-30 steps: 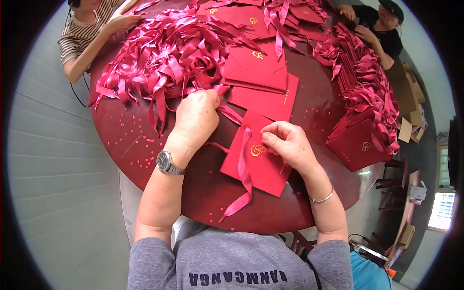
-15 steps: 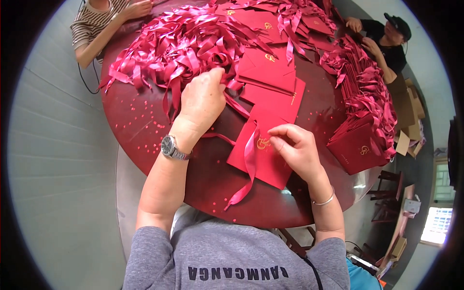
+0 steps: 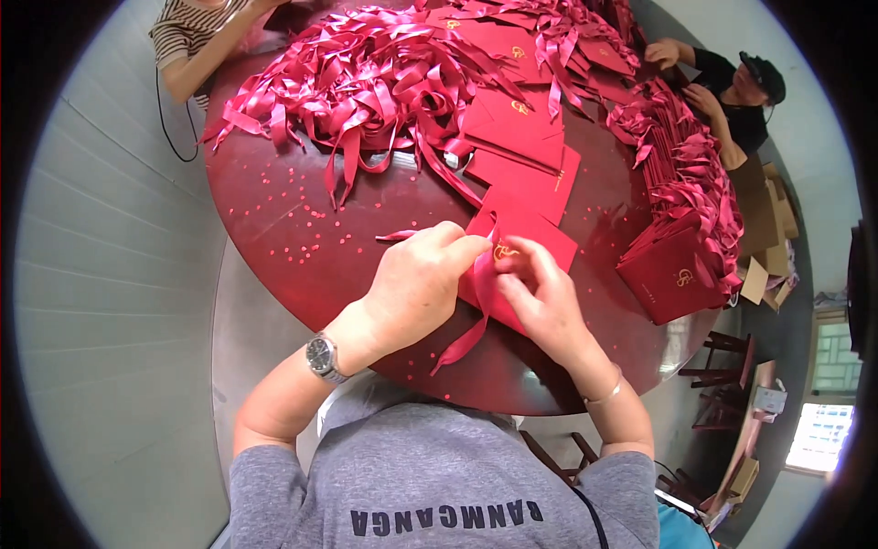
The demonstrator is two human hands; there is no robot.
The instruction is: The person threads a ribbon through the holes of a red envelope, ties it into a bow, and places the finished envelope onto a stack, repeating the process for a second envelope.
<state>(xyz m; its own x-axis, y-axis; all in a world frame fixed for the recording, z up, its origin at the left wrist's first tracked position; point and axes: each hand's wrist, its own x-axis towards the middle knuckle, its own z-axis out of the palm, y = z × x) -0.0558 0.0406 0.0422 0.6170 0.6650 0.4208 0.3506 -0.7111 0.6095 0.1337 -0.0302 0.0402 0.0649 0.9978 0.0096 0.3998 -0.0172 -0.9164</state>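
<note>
A red card sleeve [image 3: 549, 236] with a gold emblem lies in front of me, partly under my hands. A pink satin ribbon [image 3: 465, 344] runs down over it, its loose tail hanging toward the table's near edge. My left hand [image 3: 416, 288], watch on the wrist, pinches this ribbon at the sleeve's left side. Close beside it, my right hand [image 3: 541, 295] is closed over the emblem, thumb against curled fingers; what lies between its fingertips is hidden.
A heap of pink ribbons [image 3: 366, 91] covers the far left of the round, dark red table [image 3: 302, 229]. More red sleeves [image 3: 517, 133] lie beyond my hands. At right stands a long row of ribboned sleeves [image 3: 677, 279]. Two people work across the table, beside cardboard boxes [image 3: 759, 220].
My left hand has come from the ribbon heap down to the sleeve and pinches the ribbon there. My right hand has moved slightly left and closed further.
</note>
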